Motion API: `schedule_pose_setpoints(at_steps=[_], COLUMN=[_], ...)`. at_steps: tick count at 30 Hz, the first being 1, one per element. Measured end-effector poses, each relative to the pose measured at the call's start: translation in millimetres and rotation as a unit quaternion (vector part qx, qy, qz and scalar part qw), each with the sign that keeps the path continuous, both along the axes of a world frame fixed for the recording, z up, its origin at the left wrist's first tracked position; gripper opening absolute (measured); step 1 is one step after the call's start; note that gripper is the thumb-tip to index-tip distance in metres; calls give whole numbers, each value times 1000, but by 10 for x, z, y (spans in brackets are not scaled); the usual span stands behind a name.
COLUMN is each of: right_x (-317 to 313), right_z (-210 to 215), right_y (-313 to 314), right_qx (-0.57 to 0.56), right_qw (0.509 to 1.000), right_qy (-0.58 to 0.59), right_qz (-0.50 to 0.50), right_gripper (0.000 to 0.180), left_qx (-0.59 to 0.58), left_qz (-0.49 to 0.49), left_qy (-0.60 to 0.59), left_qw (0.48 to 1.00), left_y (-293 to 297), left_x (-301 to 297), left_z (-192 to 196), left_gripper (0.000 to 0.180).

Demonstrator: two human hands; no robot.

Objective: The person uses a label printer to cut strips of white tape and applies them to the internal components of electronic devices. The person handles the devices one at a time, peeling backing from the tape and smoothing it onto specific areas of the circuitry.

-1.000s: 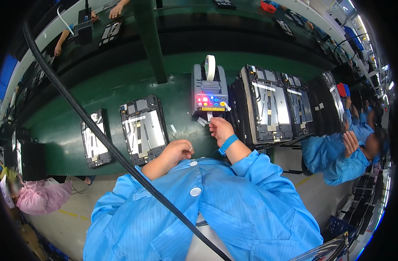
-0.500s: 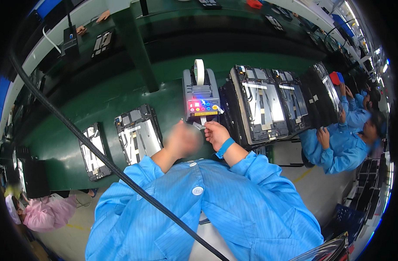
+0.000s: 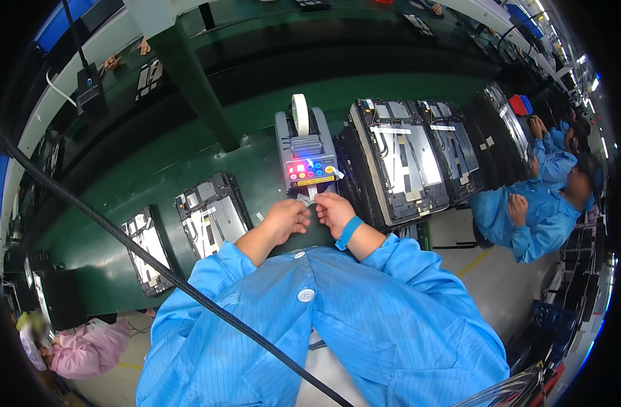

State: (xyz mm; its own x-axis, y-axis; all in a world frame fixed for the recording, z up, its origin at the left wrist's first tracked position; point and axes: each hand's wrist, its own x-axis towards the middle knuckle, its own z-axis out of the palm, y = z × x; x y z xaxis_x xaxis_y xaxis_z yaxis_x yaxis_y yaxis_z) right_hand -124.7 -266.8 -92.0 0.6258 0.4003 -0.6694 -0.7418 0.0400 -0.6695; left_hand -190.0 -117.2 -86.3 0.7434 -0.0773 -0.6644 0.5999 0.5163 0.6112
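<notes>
A short white strip of thin tape (image 3: 312, 192) sticks out of the near end of a grey plastic tape dispenser with lit, coloured buttons (image 3: 306, 153), which stands near the middle of the dark green surface (image 3: 253, 169). The bare right hand (image 3: 335, 212), a blue band (image 3: 349, 233) round its wrist, is at that strip; its grip looks pinched on the near end between thumb and forefinger. The bare left hand (image 3: 285, 221) is just to the left, fingers half curled; whether its grip has anything in it I cannot tell.

The strip should be almost weightless and limp, probably sticky on one face, so it could fold or cling to skin; the very end or an edge is the place to take hold. The dark, flat electronic devices with silver inner panels, stacked right of the dispenser (image 3: 426, 166) and lying to its left (image 3: 222, 214), look stiff, fairly heavy and fragile inside, better held by their outer edges than by the slick panels.

The dispenser carries an upright cream-white tape roll (image 3: 299, 115) in its far part. At the far right are a red plastic box (image 3: 517, 105) and a blue plastic box (image 3: 527, 104), their contents too small to make out
</notes>
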Motion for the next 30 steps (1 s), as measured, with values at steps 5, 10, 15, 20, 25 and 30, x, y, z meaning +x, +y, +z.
schedule_pose_setpoints(at_steps=[5, 10, 15, 20, 25, 30], right_x=[-1, 0, -4, -6, -4, -4], right_z=[-5, 5, 16, -18, -6, -12], right_y=[3, 8, 16, 14, 17, 18], right_qx=[-5, -12, -14, -9, -16, -15], right_qw=[1000, 1000, 1000, 1000, 1000, 1000], right_qy=[0, -2, -3, -1, 1, -5], right_qz=[0, -3, 0, -11, -5, -4], right_gripper=[9, 9, 8, 9, 9, 8], left_qx=[51, -50, -11, 32, 25, 34], left_qz=[5, 25, 4, 83, 52, 17], left_qy=[4, 0, -21, 23, -6, -6], left_qw=[999, 998, 1000, 996, 998, 999], left_y=[-23, 28, 33, -120, -47, -64], left_x=[66, 107, 169, 197, 147, 149], left_z=[-4, -4, -117, 78, -47, 65], left_gripper=[14, 14, 13, 15, 15, 15])
